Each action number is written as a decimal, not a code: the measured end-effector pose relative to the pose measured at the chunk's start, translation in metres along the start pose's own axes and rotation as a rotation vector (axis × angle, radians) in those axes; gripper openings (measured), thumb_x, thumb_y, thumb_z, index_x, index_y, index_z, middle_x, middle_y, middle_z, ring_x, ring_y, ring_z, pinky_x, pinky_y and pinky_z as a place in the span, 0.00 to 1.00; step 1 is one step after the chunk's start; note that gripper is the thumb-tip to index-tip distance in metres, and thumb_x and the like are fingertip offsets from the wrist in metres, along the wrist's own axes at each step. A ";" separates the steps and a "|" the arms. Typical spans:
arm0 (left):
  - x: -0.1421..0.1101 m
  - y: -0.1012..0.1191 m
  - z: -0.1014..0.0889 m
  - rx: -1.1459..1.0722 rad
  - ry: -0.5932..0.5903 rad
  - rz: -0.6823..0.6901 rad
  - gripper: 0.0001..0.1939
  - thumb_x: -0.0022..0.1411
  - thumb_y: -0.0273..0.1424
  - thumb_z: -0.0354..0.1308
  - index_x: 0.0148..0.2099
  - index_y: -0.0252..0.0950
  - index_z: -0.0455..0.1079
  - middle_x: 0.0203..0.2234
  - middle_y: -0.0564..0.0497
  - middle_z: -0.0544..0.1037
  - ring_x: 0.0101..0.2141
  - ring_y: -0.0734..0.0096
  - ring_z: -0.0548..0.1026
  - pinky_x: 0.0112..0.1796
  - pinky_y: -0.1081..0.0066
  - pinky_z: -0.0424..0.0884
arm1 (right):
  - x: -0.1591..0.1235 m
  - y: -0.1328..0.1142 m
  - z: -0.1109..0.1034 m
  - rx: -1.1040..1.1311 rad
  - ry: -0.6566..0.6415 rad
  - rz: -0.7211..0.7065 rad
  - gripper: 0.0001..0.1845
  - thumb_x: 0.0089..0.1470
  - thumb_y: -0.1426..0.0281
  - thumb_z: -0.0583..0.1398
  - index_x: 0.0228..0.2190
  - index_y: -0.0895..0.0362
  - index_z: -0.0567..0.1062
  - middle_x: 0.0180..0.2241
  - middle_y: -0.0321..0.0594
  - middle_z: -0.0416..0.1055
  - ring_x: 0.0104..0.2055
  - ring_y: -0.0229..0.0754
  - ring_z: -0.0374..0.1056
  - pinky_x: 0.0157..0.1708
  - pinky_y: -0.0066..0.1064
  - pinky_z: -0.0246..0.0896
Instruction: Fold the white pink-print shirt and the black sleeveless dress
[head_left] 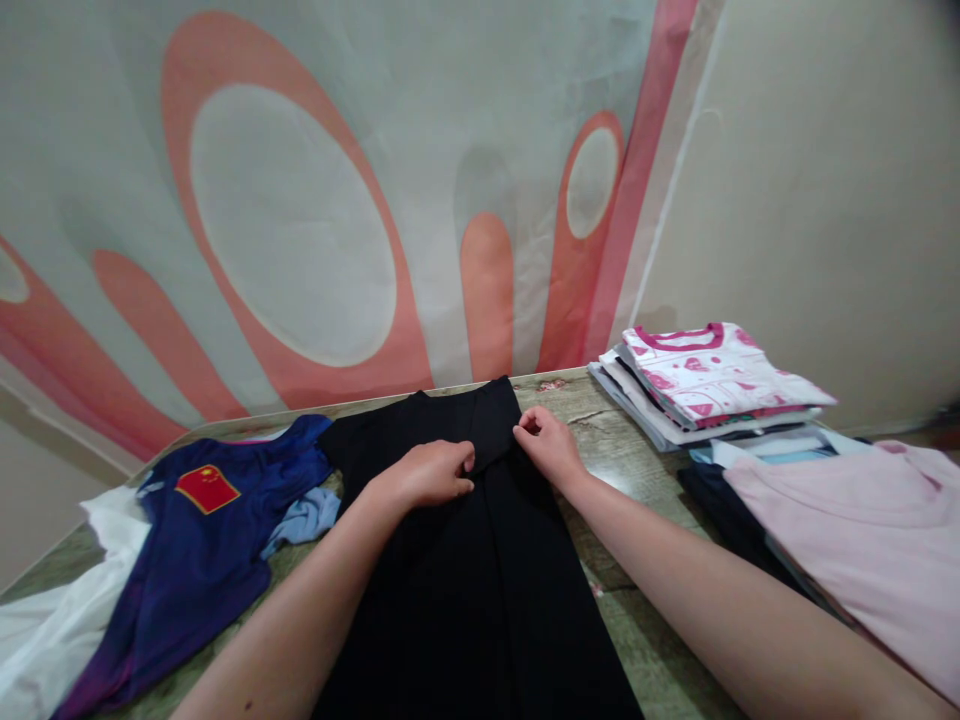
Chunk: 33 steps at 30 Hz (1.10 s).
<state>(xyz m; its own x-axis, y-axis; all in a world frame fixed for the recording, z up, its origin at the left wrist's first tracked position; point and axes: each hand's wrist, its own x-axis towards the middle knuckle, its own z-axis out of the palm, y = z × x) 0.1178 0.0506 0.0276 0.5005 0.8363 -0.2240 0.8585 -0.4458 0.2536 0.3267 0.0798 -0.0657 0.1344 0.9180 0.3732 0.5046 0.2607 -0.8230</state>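
A black T-shirt [450, 590], as its shape suggests, lies spread over the wooden table in front of me, its body running toward me. Its right side appears folded inward, with a flap of cloth lying across near the far end. My left hand [427, 472] rests on the shirt, thumb and fingers curled closed at the flap's edge. At the shirt's right edge my right hand [547, 445] pinches the black cloth between thumb and fingers. The near end of the shirt runs out of view.
On the left lie a crumpled navy shirt [225, 550] with a red patch, a light blue cloth [304, 520] and a white garment [75, 610]. Folded clothes are stacked at right, topped by a pink-and-white shirt [705, 375] and a pale pink shirt [862, 530]. A patterned wall stands behind the table [607, 480].
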 end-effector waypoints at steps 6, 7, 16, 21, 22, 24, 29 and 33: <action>0.019 -0.018 0.011 -0.105 0.163 -0.107 0.14 0.60 0.44 0.54 0.37 0.40 0.72 0.31 0.49 0.78 0.32 0.63 0.74 0.30 0.72 0.62 | 0.000 0.005 0.003 -0.074 -0.053 -0.089 0.11 0.49 0.71 0.56 0.37 0.51 0.74 0.27 0.33 0.72 0.30 0.41 0.67 0.33 0.31 0.59; 0.025 -0.021 0.018 -0.109 0.219 -0.141 0.16 0.61 0.45 0.51 0.36 0.39 0.72 0.32 0.48 0.78 0.33 0.63 0.75 0.30 0.71 0.62 | -0.001 0.006 0.004 -0.079 -0.057 -0.098 0.11 0.50 0.71 0.56 0.37 0.51 0.75 0.28 0.34 0.73 0.31 0.41 0.68 0.34 0.31 0.60; 0.055 -0.043 0.047 -0.232 0.460 -0.230 0.11 0.62 0.37 0.51 0.31 0.38 0.67 0.28 0.50 0.75 0.31 0.66 0.73 0.32 0.71 0.64 | -0.001 0.006 0.004 -0.097 -0.089 -0.116 0.11 0.50 0.72 0.56 0.35 0.52 0.75 0.30 0.35 0.74 0.34 0.42 0.68 0.36 0.33 0.62; 0.051 -0.039 0.045 -0.387 0.458 -0.235 0.05 0.60 0.33 0.53 0.39 0.37 0.65 0.26 0.53 0.76 0.29 0.68 0.74 0.32 0.71 0.65 | -0.002 0.003 0.002 -0.139 -0.107 -0.146 0.11 0.49 0.74 0.56 0.33 0.51 0.77 0.30 0.35 0.74 0.35 0.42 0.68 0.37 0.34 0.62; 0.050 -0.037 0.045 -0.408 0.455 -0.230 0.07 0.60 0.32 0.54 0.41 0.37 0.64 0.26 0.54 0.76 0.29 0.67 0.74 0.32 0.71 0.65 | -0.002 0.003 0.002 -0.145 -0.106 -0.153 0.11 0.49 0.74 0.56 0.33 0.51 0.77 0.30 0.35 0.74 0.35 0.42 0.68 0.38 0.34 0.62; 0.050 -0.035 0.046 -0.421 0.469 -0.224 0.09 0.59 0.30 0.55 0.43 0.37 0.63 0.25 0.54 0.76 0.30 0.67 0.75 0.34 0.70 0.66 | -0.002 0.003 0.002 -0.155 -0.108 -0.165 0.12 0.49 0.75 0.56 0.33 0.51 0.77 0.30 0.35 0.74 0.35 0.43 0.68 0.38 0.34 0.62; 0.049 -0.034 0.047 -0.401 0.503 -0.240 0.08 0.63 0.28 0.48 0.46 0.38 0.60 0.26 0.55 0.73 0.26 0.69 0.74 0.30 0.72 0.65 | -0.003 0.004 0.002 -0.175 -0.111 -0.177 0.11 0.49 0.75 0.57 0.33 0.51 0.77 0.31 0.35 0.75 0.36 0.43 0.68 0.38 0.35 0.61; 0.044 -0.032 0.042 -0.210 0.395 -0.212 0.08 0.63 0.27 0.50 0.45 0.39 0.62 0.25 0.53 0.73 0.28 0.67 0.74 0.32 0.71 0.65 | -0.003 0.004 0.003 -0.188 -0.119 -0.191 0.11 0.48 0.76 0.57 0.32 0.51 0.77 0.31 0.35 0.75 0.37 0.43 0.68 0.40 0.35 0.61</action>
<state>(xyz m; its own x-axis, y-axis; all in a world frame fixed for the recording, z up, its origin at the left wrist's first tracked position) 0.1169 0.0883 -0.0302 0.2015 0.9768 0.0723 0.8755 -0.2127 0.4339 0.3262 0.0791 -0.0710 -0.0740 0.8890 0.4519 0.6616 0.3828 -0.6448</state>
